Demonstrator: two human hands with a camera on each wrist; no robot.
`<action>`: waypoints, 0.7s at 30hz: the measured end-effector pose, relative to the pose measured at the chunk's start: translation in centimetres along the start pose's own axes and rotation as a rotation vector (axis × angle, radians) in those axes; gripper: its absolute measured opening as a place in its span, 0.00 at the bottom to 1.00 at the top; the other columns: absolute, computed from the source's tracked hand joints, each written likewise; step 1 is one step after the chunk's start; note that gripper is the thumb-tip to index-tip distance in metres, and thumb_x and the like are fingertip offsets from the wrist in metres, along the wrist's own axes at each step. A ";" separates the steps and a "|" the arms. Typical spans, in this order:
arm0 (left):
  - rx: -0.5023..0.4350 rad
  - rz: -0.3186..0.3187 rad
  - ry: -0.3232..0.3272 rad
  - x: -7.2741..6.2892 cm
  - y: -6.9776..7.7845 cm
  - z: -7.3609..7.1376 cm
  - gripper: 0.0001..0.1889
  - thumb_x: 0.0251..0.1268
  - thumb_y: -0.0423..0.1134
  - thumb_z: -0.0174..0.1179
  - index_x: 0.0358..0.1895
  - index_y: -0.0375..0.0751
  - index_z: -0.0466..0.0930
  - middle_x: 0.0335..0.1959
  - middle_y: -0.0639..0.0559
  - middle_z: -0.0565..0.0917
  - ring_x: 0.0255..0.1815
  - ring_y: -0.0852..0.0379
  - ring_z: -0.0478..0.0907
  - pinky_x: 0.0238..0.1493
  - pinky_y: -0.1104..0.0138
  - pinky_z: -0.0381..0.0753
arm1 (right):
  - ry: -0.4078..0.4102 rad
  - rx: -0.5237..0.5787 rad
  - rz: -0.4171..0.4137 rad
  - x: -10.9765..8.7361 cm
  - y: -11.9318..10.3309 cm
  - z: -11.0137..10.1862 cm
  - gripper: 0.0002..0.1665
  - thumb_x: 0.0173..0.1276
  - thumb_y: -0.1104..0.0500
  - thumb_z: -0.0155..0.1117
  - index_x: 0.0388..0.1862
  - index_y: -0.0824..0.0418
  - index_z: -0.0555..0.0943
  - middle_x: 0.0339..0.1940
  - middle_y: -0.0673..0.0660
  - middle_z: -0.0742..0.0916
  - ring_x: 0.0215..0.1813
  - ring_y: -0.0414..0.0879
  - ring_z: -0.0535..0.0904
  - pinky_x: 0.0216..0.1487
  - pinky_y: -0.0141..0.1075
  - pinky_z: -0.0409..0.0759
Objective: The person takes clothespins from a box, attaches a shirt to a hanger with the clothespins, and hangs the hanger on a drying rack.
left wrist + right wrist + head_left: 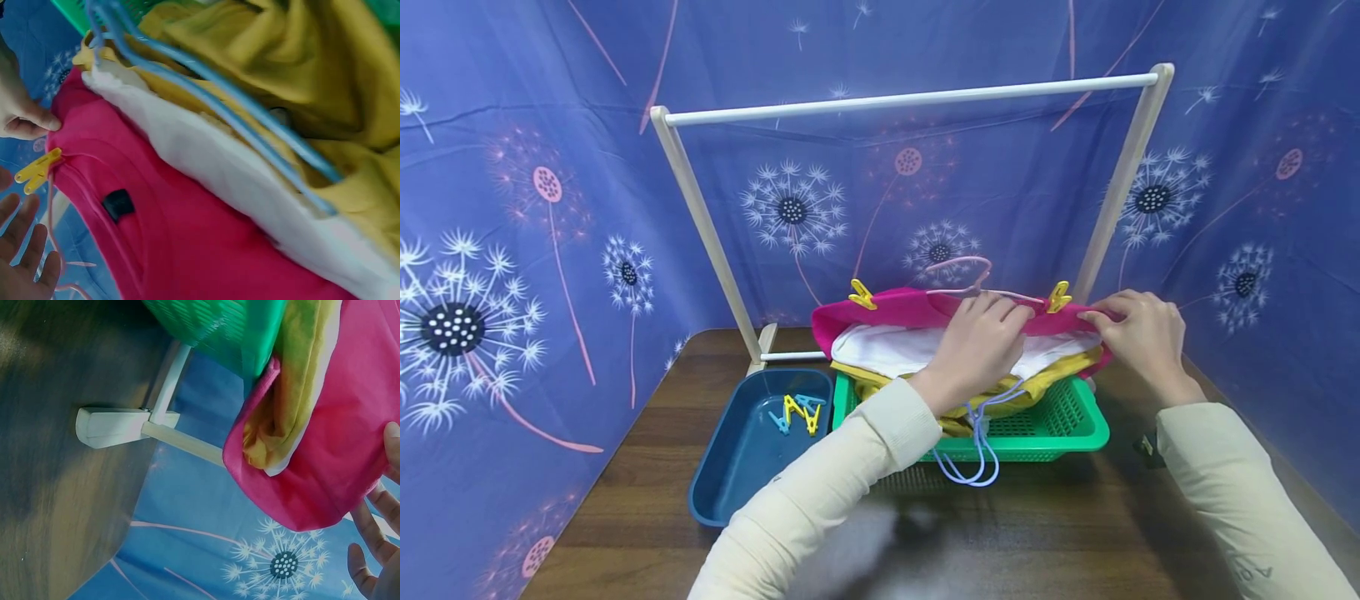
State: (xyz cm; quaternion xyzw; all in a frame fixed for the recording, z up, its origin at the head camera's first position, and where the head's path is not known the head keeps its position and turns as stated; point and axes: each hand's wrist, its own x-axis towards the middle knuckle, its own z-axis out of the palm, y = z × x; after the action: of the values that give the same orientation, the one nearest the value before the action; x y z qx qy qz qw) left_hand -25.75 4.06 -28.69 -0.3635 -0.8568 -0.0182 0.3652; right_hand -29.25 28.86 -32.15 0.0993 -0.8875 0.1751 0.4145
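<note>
A bright pink shirt with a dark neck label lies over a white garment and a yellow one, all heaped on a green basket. A pink hanger sits at its neckline, with yellow clothespins on both sides. My right hand pinches the shirt's right shoulder edge between thumb and fingers. Close to the hanger's middle is my left hand; the left wrist view shows its fingers spread, holding nothing. Blue hangers hang over the basket's front.
Left of the basket, a dark blue tray holds several yellow and blue clothespins. Behind stands a rack with a white rail and wooden posts. A small dark object lies by the right sleeve. Patterned blue cloth encloses the table.
</note>
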 end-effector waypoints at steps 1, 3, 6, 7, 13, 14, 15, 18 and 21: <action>-0.007 0.002 0.006 -0.3 -0.2 0.0 0.10 0.62 0.43 0.49 0.45 0.51 0.76 0.42 0.60 0.80 0.49 0.59 0.72 0.49 0.68 0.70 | 0.002 0.000 0.000 0.0 0.0 0.0 0.11 0.51 0.56 0.70 0.28 0.63 0.86 0.29 0.63 0.86 0.31 0.60 0.76 0.28 0.48 0.63; -0.022 -0.002 0.010 -1.0 -0.8 0.0 0.09 0.62 0.42 0.50 0.44 0.51 0.76 0.41 0.60 0.81 0.48 0.59 0.72 0.49 0.67 0.70 | 0.005 0.000 -0.001 0.0 0.0 0.0 0.11 0.51 0.56 0.70 0.28 0.64 0.86 0.29 0.63 0.86 0.31 0.60 0.76 0.28 0.49 0.64; -0.036 -0.014 0.014 -1.8 -1.6 -0.1 0.10 0.62 0.43 0.51 0.45 0.51 0.77 0.41 0.60 0.81 0.48 0.58 0.72 0.49 0.66 0.70 | 0.003 -0.002 0.003 0.0 0.0 0.0 0.11 0.51 0.56 0.69 0.28 0.64 0.86 0.29 0.63 0.86 0.31 0.60 0.76 0.29 0.49 0.65; -0.044 -0.019 0.020 -2.1 -1.9 -0.2 0.10 0.62 0.44 0.51 0.45 0.50 0.77 0.41 0.59 0.81 0.48 0.58 0.72 0.49 0.66 0.70 | 0.000 -0.004 0.005 0.0 -0.1 0.0 0.11 0.51 0.56 0.69 0.28 0.64 0.86 0.29 0.63 0.86 0.31 0.60 0.76 0.29 0.49 0.65; -0.107 -0.061 0.065 -3.9 -3.9 -0.7 0.10 0.62 0.43 0.53 0.44 0.50 0.78 0.41 0.58 0.82 0.47 0.57 0.74 0.47 0.65 0.70 | -0.004 -0.006 0.017 0.2 -0.2 0.0 0.11 0.51 0.56 0.69 0.28 0.64 0.86 0.30 0.63 0.86 0.31 0.61 0.76 0.28 0.49 0.65; -0.116 -0.071 0.069 -4.2 -4.3 -0.8 0.10 0.61 0.42 0.53 0.44 0.49 0.78 0.41 0.58 0.82 0.47 0.57 0.74 0.47 0.65 0.70 | 0.000 -0.005 0.015 0.2 -0.2 0.1 0.11 0.51 0.56 0.70 0.27 0.64 0.86 0.29 0.63 0.86 0.31 0.61 0.76 0.28 0.49 0.65; -0.124 -0.081 0.072 -4.4 -4.6 -0.9 0.10 0.61 0.42 0.54 0.44 0.49 0.78 0.41 0.58 0.82 0.47 0.57 0.74 0.48 0.65 0.70 | 0.005 -0.003 0.013 0.2 -0.2 0.1 0.11 0.51 0.55 0.70 0.27 0.63 0.86 0.29 0.63 0.86 0.30 0.60 0.76 0.27 0.49 0.64; -0.148 -0.113 0.077 -5.3 -5.6 -1.4 0.10 0.60 0.42 0.55 0.44 0.49 0.79 0.41 0.58 0.83 0.47 0.57 0.74 0.48 0.64 0.71 | 0.018 0.000 0.008 0.2 -0.2 0.1 0.11 0.50 0.56 0.70 0.26 0.63 0.86 0.29 0.63 0.86 0.30 0.60 0.76 0.26 0.48 0.64; -0.162 -0.140 0.076 -6.2 -6.6 -1.9 0.10 0.60 0.43 0.55 0.43 0.49 0.79 0.40 0.58 0.83 0.46 0.57 0.75 0.48 0.63 0.71 | 0.014 -0.004 0.012 0.1 -0.2 0.0 0.11 0.50 0.55 0.71 0.26 0.63 0.86 0.28 0.63 0.86 0.30 0.60 0.76 0.26 0.48 0.64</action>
State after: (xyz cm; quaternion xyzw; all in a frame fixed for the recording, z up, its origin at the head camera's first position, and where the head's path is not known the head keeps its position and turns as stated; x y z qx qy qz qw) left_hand -25.85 -5.08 -29.70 -0.3299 -0.8615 -0.1266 0.3645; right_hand -29.30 28.67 -32.01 0.0918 -0.8854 0.1767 0.4199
